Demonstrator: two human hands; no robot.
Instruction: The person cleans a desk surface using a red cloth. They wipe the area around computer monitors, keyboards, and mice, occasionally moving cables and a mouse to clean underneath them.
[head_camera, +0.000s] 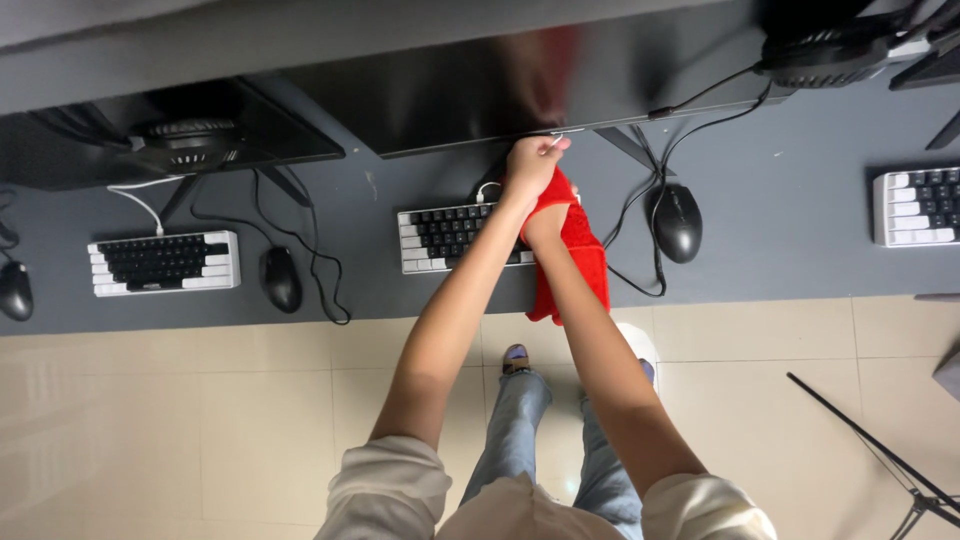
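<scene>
In the middle of the frame, near the top, the left hand (532, 165) reaches up to the bottom edge of a big, dark, shiny flat screen (500, 85). Its fingers are curled together and pinch a small white thing (555, 140) right at that edge; it is too small to tell what it is. The right hand (545, 222) sits just below the left hand and is mostly wrapped in a bright red knitted cloth (580, 255), so you cannot tell how its fingers are set. The red cloth hangs down over the front edge of the long grey desk (780, 250).

Just left of the hands, on the desk, lies a small keyboard with black keys and a white frame (445, 238). To the right of the cloth sits a black rounded mouse (677, 222) with black wires (640, 200) looping near it.

At the left of the frame are another black and white keyboard (163, 263), another black mouse (281, 279) and a second dark screen (170, 135). Below the desk is a pale tiled floor (200, 420).
</scene>
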